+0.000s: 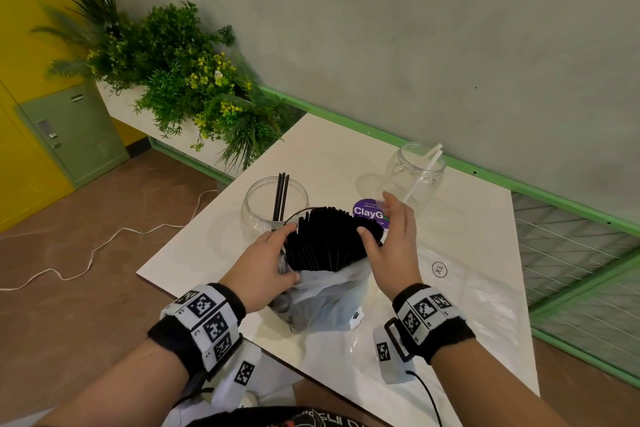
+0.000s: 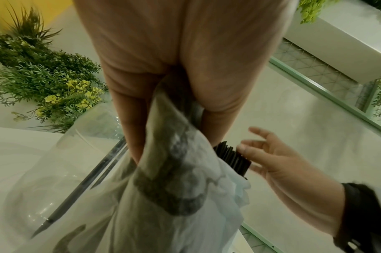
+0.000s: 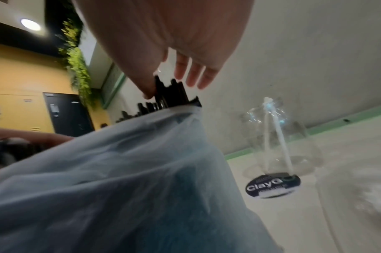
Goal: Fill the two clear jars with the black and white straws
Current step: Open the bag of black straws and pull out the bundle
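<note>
On the white table (image 1: 467, 305) a translucent plastic bag (image 1: 329, 291) stands open, with a bundle of black straws (image 1: 329, 239) sticking out of it. My left hand (image 1: 289, 251) grips the bag's left rim; the left wrist view shows the bag (image 2: 181, 171) pinched between thumb and fingers. My right hand (image 1: 381, 218) is at the bundle's right side, thumb on the straw tops (image 3: 170, 95) and fingers straight. The left clear jar (image 1: 258, 208) holds three black straws (image 1: 281, 196). The right clear jar (image 1: 415, 173) holds a few white straws (image 1: 429, 163).
A purple round ClayGo sticker (image 1: 367, 211) lies between the bag and the right jar, and a small XL sticker (image 1: 440, 269) sits to the right. A green rail (image 1: 519, 184) runs along the table's far edge. A planter with greenery (image 1: 173, 80) stands at the far left.
</note>
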